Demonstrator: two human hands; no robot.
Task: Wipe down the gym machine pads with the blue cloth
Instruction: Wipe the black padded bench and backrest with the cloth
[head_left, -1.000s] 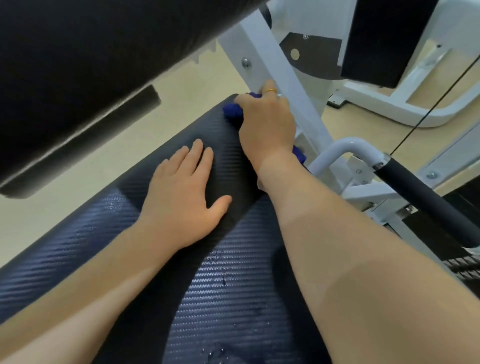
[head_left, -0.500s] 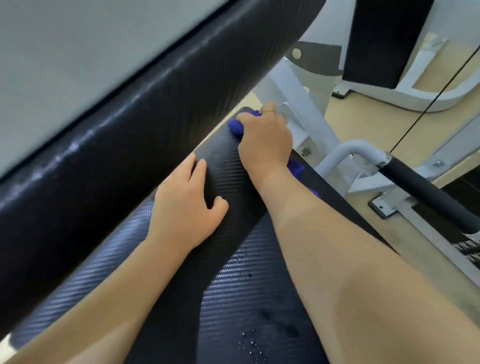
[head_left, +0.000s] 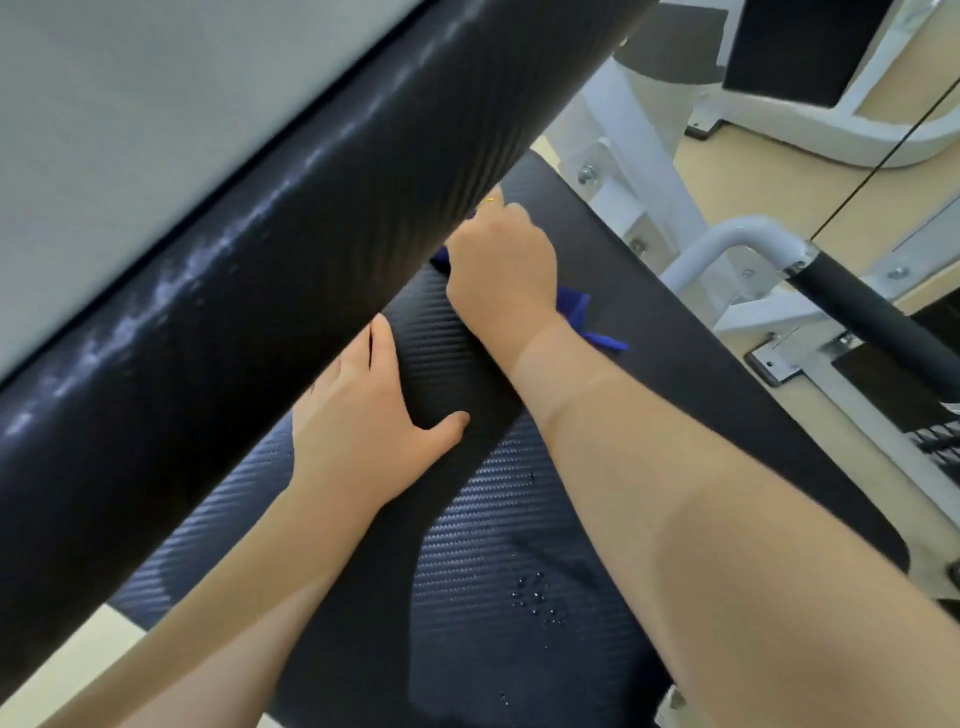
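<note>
Head view: my right hand (head_left: 501, 265) is closed on the blue cloth (head_left: 574, 306), pressing it to the seat pad (head_left: 649, 332).
Left hand (head_left: 363, 421): open, flat on that pad, holding nothing.
Bearing: pad's long axis runs away from me; cloth sits farther along, right hand nearer.
Remaining: droplets (head_left: 535, 597) near me, likely unwiped.

two hands (head_left: 363, 415), two black pads (head_left: 519, 545), one blue cloth (head_left: 574, 306).
</note>
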